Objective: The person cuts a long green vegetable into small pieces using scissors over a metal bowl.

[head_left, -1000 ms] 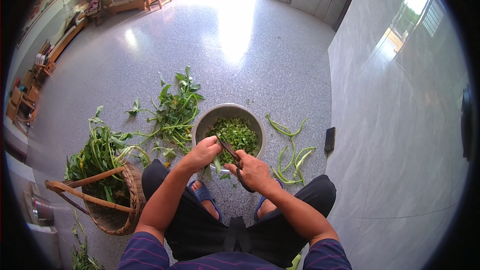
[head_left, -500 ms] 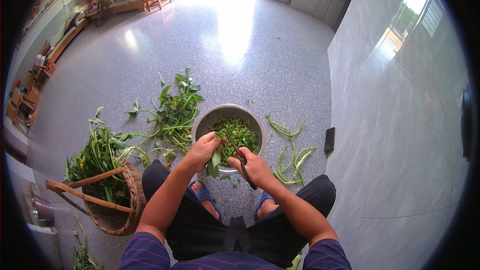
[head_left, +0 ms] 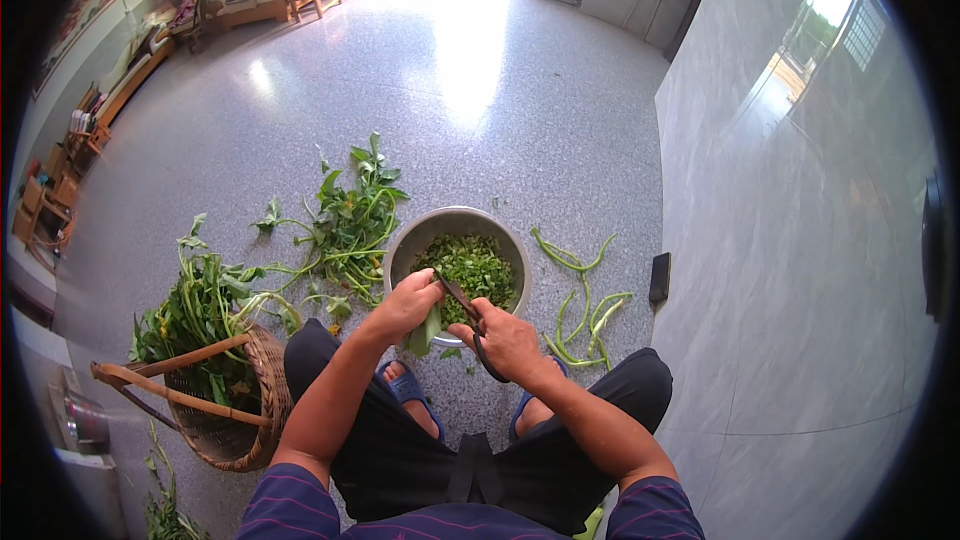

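My right hand [head_left: 506, 342] is closed on a pair of dark scissors [head_left: 455, 290], whose blades point up and left over a metal bowl [head_left: 396, 250]. Chopped green leaves and stems [head_left: 475, 260] fill the lower part of the bowl. At its near left rim, my left hand [head_left: 409, 302] pinches a small bunch of green leaves [head_left: 424, 333], with leaf ends hanging below the fingers. The scissor tips are close to the left fingertips; whether the blades touch the bunch cannot be made out.
Leafy stems [head_left: 350, 225] lie on the floor left of the bowl. A wicker basket [head_left: 262, 390] of greens stands by my left knee. Several bare stalks [head_left: 585, 310] lie to the right, near a dark phone-like object [head_left: 660, 278] by the grey tiled wall [head_left: 790, 270].
The right hand and scissors have shifted slightly left and down, and the blades look closer together. My left hand has moved a little; the leaves in it hang differently.
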Available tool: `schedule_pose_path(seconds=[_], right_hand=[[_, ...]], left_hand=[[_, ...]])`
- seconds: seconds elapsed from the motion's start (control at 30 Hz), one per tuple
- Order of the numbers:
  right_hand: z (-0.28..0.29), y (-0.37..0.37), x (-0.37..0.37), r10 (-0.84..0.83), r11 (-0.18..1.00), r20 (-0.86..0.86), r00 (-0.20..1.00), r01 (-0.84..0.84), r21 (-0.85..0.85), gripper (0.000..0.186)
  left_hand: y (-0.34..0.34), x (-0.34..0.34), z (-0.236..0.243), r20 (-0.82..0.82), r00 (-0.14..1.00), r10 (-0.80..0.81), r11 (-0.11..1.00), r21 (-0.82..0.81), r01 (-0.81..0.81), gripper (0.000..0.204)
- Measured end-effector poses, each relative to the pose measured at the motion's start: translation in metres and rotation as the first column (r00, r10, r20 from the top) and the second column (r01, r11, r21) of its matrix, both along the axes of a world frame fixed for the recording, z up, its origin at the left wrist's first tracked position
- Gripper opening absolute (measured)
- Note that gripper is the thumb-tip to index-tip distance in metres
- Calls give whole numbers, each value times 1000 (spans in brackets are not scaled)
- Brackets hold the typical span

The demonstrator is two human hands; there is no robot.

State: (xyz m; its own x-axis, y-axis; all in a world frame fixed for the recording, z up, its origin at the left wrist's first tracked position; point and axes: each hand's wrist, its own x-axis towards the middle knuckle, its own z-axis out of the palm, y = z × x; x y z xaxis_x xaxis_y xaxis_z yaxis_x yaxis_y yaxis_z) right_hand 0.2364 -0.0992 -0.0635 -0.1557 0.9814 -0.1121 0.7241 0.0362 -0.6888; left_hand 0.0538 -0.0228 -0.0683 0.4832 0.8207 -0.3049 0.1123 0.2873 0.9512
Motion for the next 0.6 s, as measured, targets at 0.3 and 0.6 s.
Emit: schedule_pose_path(seconds=[0.3,0.6], right_hand=[[-20,6,-2,-27,997,-206,978,11,-80,46],[-3,4,-1,-32,995,-142,989,18,-101,51]], left_hand=[[0,2,-4,40,996,80,996,-46,-78,18],[5,-4,-14,106,983,150,972,-200,-127,19]])
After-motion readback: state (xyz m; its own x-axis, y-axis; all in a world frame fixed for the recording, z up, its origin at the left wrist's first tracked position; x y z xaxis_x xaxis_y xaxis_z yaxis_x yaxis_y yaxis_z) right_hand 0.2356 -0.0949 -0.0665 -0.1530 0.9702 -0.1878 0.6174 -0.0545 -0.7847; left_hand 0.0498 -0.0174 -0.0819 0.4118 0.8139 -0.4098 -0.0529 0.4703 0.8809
